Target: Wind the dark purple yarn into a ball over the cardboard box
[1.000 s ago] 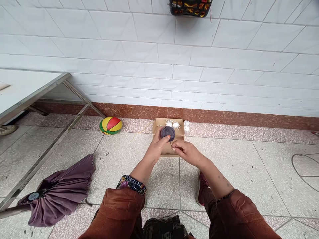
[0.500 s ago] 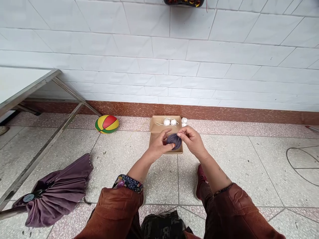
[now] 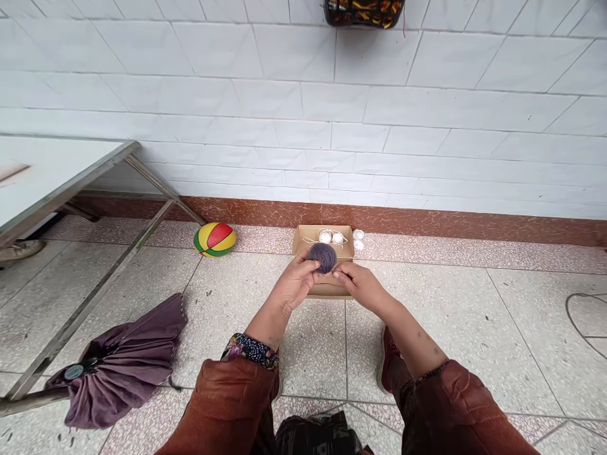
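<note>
A dark purple-grey ball of yarn (image 3: pixel 323 258) is gripped in my left hand (image 3: pixel 296 278), thumb across its near face. Close to the ball's lower right, my right hand (image 3: pixel 361 284) is closed in a pinch; a strand between its fingertips is too fine to make out clearly. Both hands are above an open cardboard box (image 3: pixel 331 291) on the floor. In the far half of the box lie two white yarn balls (image 3: pixel 325 236) with loose cords. More white balls (image 3: pixel 358 239) sit just right of the box, against the wall side.
A red, yellow and green ball (image 3: pixel 215 239) rests on the floor at left, by a metal-framed table (image 3: pixel 71 183). A folded purple umbrella (image 3: pixel 128 363) lies nearer. A black basket (image 3: pixel 364 11) is high at the tiled wall. A wire loop (image 3: pixel 576 322) is at right.
The yarn ball has turned and risen slightly in my left hand. My right hand has moved down from the ball's upper right to its lower right. The view has shifted a little.
</note>
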`<move>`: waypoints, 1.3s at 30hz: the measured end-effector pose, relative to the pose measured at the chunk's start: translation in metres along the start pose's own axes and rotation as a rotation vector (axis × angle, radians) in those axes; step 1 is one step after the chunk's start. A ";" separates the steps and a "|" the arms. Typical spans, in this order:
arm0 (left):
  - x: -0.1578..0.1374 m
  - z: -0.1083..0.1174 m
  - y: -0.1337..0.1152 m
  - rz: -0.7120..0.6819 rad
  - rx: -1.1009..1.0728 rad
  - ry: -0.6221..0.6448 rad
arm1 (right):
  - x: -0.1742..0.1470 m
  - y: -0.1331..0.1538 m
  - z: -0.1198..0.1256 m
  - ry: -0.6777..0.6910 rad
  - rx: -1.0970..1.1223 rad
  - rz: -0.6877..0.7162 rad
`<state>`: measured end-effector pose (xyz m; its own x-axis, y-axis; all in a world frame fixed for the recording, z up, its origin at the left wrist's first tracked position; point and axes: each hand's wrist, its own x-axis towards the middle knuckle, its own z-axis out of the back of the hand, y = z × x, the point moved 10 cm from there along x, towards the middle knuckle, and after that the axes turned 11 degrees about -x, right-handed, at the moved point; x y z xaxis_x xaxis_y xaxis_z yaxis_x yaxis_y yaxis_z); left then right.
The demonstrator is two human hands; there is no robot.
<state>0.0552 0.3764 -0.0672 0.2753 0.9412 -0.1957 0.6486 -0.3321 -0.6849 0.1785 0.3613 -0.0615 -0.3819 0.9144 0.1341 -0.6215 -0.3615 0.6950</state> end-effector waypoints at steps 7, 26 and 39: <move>0.002 0.016 -0.018 -0.145 0.260 -0.128 | -0.014 0.059 0.005 0.237 0.203 0.217; -0.005 -0.028 0.015 0.050 -0.070 0.188 | -0.002 -0.017 0.030 -0.205 0.052 -0.190; 0.002 0.012 -0.016 -0.129 0.514 -0.129 | -0.008 0.051 0.019 0.123 0.329 0.151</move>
<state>0.0368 0.3844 -0.0656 0.1060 0.9829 -0.1503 0.2314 -0.1714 -0.9577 0.1628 0.3395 -0.0140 -0.5442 0.8193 0.1806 -0.3066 -0.3946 0.8662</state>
